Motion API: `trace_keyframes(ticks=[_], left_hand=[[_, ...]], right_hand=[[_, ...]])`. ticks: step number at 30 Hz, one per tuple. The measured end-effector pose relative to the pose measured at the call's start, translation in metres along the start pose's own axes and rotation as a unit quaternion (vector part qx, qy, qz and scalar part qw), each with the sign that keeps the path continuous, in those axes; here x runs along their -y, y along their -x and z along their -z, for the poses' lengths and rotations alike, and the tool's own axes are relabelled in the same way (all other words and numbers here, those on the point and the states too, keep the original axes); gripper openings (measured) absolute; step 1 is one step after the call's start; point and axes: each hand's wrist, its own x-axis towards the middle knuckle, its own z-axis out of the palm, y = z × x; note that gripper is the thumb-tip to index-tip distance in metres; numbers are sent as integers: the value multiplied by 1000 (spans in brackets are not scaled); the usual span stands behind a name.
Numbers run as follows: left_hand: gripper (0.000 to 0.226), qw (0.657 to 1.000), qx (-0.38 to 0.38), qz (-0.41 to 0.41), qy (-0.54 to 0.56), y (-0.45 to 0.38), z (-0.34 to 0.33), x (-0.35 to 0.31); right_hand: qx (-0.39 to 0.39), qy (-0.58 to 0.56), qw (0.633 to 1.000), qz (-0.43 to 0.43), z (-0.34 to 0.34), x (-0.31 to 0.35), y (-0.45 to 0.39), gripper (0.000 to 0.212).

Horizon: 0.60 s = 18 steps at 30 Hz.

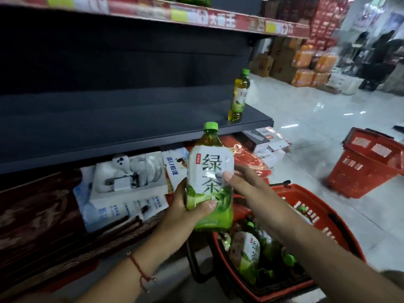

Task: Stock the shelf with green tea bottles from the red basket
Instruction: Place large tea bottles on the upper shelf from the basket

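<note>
A green tea bottle (208,178) with a green cap and a white label is held upright in front of the dark shelf (131,123). My left hand (185,206) grips its lower half. My right hand (242,182) holds it from the right, thumb on the label. Another green tea bottle (238,95) stands at the right end of the shelf. Below my right arm, the red basket (328,217) holds several more green tea bottles (249,254).
A second red basket (367,165) stands on the pale tiled floor to the right. White and red packaged goods (131,182) fill the level under the shelf. Stacked boxes and orange packs (306,68) stand at the back right. A shelf with red price strips (196,16) runs overhead.
</note>
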Motion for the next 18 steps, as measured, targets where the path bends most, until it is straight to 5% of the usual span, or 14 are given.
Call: trace_keyframes(ticks=[6,10,18], left_hand=[[68,998,-57,-21,21,38,46,-33],[47,995,-93,-29,33,61,70,-65],[54,975,-166,-85,-119,66,138,-178]], right_hand=[[92,18,993,65,-57,-4,8,87],[136,-1,986,99,-83,23,2,82],[166,-17,966,197,-138,114,-35,69]])
